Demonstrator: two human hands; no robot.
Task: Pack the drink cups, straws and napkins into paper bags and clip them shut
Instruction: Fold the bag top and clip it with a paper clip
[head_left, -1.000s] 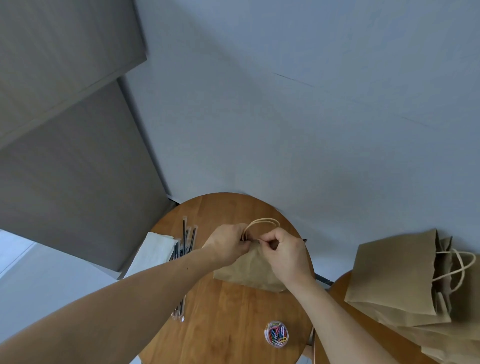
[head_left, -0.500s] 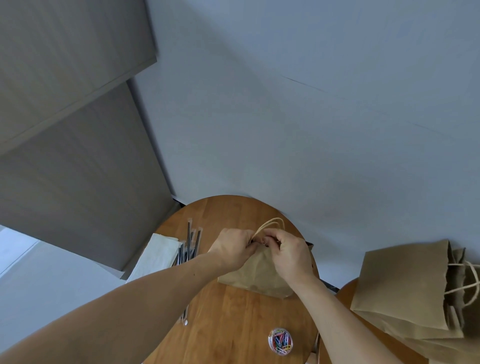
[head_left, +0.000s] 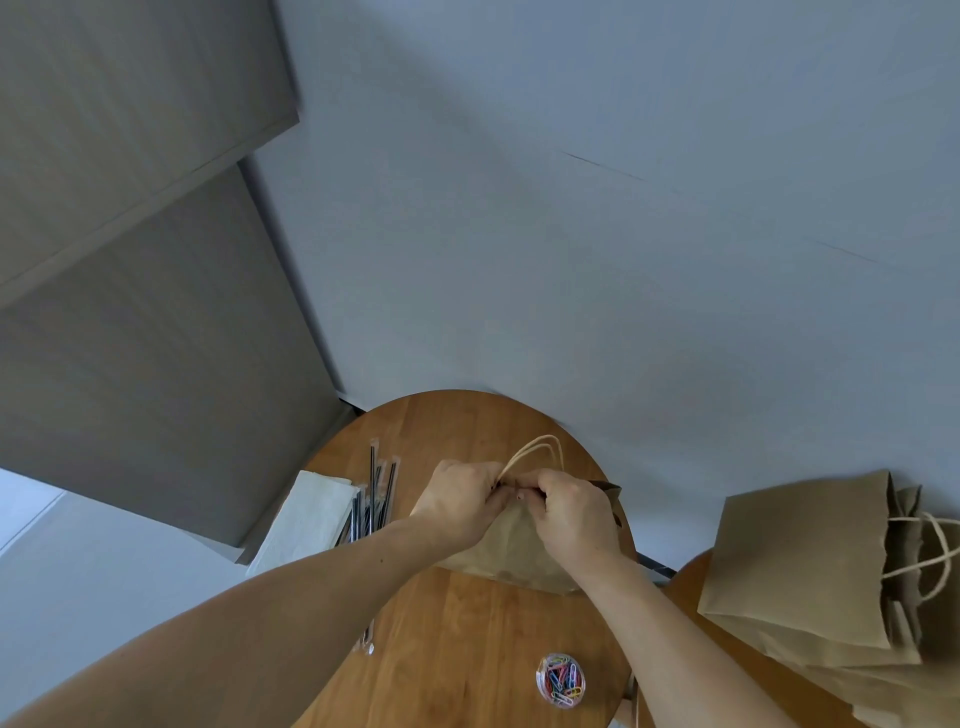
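Both hands (head_left: 519, 506) pinch together atop the paper bag (head_left: 511, 553), knuckles touching.

A pale grey-blue floor (head_left: 597, 234) fills most of my view, from the top of the frame down to the middle, crossed by a few thin dark seam lines on the right. At the upper left stands grey cabinet furniture (head_left: 135, 322) with a faint wood grain, its front split by a slanting ledge. Below it, at the lower left, is a lighter white-grey surface (head_left: 78, 561). My round wooden desk (head_left: 467, 649), warm brown, sits at the bottom centre. The rim of a second brown desk (head_left: 691, 577) shows at the lower right. The light is soft and even.
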